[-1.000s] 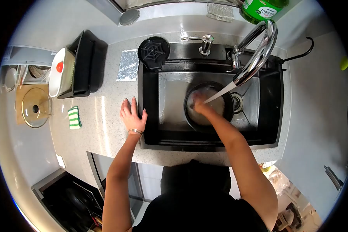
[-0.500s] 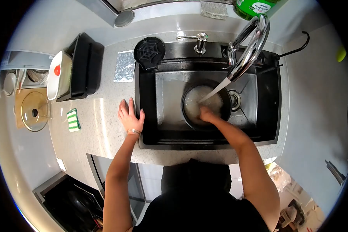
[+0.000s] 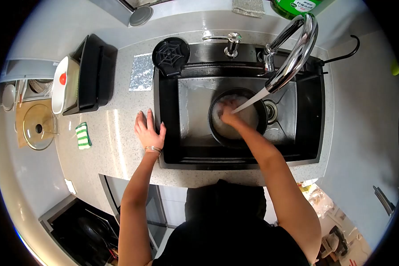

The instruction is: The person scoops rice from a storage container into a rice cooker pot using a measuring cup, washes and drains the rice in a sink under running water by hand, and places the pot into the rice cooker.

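Note:
A dark round pot (image 3: 245, 124) holding cloudy, whitish water stands in the black sink (image 3: 195, 95). Inside it is my right hand (image 3: 227, 111), its fingers blurred and partly under the surface, so their pose is unclear. Water streams from the chrome faucet (image 3: 292, 62) into the pot beside that hand. Whatever lies at the pot's bottom is hidden by the cloudiness. My left hand (image 3: 150, 131) rests flat on the speckled counter (image 3: 119, 155), fingers spread, close to the sink's left edge.
Left of the sink are a black web-patterned piece (image 3: 171, 55), a silvery mat (image 3: 142, 73), a striped green-and-white cloth (image 3: 83, 135), a black rack (image 3: 91, 80) and a glass lid (image 3: 37, 128). Behind stand a soap pump (image 3: 232, 44) and a green bottle (image 3: 295, 6).
My right hand has moved within the pot, away from my body and slightly left, and more of it shows above the water. My left hand stays in place on the counter.

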Demonstrator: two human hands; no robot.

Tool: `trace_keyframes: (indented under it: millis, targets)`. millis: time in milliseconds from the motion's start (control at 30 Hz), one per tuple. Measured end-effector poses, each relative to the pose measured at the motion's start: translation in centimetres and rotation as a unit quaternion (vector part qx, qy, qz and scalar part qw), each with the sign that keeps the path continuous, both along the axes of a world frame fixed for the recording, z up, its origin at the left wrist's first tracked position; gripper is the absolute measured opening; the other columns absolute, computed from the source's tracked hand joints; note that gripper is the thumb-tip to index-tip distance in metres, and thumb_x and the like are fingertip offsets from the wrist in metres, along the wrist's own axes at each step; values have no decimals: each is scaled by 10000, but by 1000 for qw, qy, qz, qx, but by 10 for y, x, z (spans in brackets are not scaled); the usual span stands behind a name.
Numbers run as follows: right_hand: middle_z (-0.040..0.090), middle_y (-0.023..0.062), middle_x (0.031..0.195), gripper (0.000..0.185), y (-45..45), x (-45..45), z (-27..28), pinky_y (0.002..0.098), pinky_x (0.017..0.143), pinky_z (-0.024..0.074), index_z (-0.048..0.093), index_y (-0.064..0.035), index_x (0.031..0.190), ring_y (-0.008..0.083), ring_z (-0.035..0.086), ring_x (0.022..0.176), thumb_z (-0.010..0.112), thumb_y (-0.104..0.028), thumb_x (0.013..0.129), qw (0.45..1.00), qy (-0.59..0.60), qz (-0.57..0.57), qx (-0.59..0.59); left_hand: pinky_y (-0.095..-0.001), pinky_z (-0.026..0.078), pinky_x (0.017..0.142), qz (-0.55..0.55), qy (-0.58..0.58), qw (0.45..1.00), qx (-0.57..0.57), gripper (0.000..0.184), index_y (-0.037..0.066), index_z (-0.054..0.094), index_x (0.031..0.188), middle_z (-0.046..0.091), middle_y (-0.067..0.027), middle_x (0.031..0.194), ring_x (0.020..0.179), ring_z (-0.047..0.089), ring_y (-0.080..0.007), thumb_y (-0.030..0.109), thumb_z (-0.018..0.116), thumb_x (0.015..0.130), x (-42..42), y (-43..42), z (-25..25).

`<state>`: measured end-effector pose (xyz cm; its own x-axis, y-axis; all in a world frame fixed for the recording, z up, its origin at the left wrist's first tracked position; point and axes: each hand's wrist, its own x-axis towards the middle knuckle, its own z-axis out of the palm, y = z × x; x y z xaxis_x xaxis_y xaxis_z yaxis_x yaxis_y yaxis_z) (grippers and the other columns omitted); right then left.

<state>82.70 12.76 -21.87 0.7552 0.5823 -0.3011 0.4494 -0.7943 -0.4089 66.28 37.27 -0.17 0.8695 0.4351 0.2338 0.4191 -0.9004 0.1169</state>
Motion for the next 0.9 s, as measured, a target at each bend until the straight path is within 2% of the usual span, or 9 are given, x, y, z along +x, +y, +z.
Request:
trace_keyframes:
  millis: [67, 167, 267, 367, 467, 567, 700, 767, 900]
  targets:
    - [491, 128, 1188, 389, -7, -28, 5, 491, 967, 297, 578, -109, 1073, 372, 359, 1147, 596, -273, 720, 994, 49, 52, 79, -482, 268, 957, 0, -1, 1000, 0, 611, 105, 417, 1276, 361, -211, 1282, 1188, 328, -372, 286, 602, 723, 0, 0, 1]
    - [511, 122, 1166, 375, -18, -38, 97, 491, 927, 334, 594, -97, 1054, 343, 349, 1168, 600, -260, 716, 983, 98, 147, -54, -481, 268, 957, 3, -4, 1000, 0, 611, 110, 418, 1277, 363, -208, 1281, 1187, 331, -369, 286, 603, 721, -1, -1, 0]
    - [544, 133, 1107, 399, -41, -43, 61, 449, 858, 400, 579, -83, 1084, 333, 441, 1088, 606, -215, 708, 963, 102, 232, -91, -478, 269, 958, 3, -4, 1000, -1, 614, 115, 418, 1277, 366, -205, 1281, 1186, 332, -367, 286, 605, 718, -2, -1, 0]
    - [561, 167, 1057, 377, -58, -35, 29, 418, 791, 438, 566, -50, 1081, 344, 520, 976, 590, -146, 717, 948, 286, 71, -121, -474, 270, 959, 2, -6, 1000, 2, 613, 115, 420, 1276, 366, -204, 1280, 1185, 333, -366, 287, 607, 717, -1, 0, 0]
    - [552, 226, 1077, 437, -54, -9, 65, 416, 850, 420, 498, -5, 1158, 377, 530, 998, 545, -159, 751, 945, 314, 84, -49, -473, 269, 961, 5, -6, 1000, 3, 608, 115, 423, 1273, 367, -205, 1279, 1186, 333, -365, 289, 604, 720, -2, 0, -1]
    - [506, 209, 1167, 443, -41, 8, 82, 437, 866, 408, 437, -25, 1209, 375, 481, 1078, 499, -126, 782, 966, 248, 45, 56, -475, 265, 965, 5, -3, 1000, -4, 604, 115, 422, 1275, 367, -207, 1279, 1189, 330, -365, 291, 599, 724, -1, -1, 0]
    - [449, 193, 1230, 412, -39, 35, 14, 455, 898, 387, 433, -59, 1190, 383, 426, 1131, 501, -115, 788, 992, -7, 128, 1, -477, 260, 971, 5, -2, 1000, -5, 604, 116, 420, 1277, 366, -207, 1280, 1194, 327, -366, 295, 595, 727, -1, 1, 0]
    - [460, 212, 1202, 356, -43, 51, 83, 455, 934, 360, 501, -28, 1083, 408, 422, 1113, 568, -130, 749, 983, -1, 177, -51, -478, 259, 973, 7, -3, 1000, -5, 605, 115, 420, 1277, 367, -206, 1280, 1195, 327, -366, 297, 594, 727, -2, 2, 0]
    - [486, 240, 1167, 374, -72, 27, 69, 448, 888, 402, 491, -13, 1109, 369, 490, 1068, 543, -215, 799, 982, 110, 26, -153, -480, 259, 973, 6, -4, 1000, -6, 609, 116, 421, 1278, 368, -203, 1279, 1195, 328, -366, 300, 594, 725, -2, 3, -2]
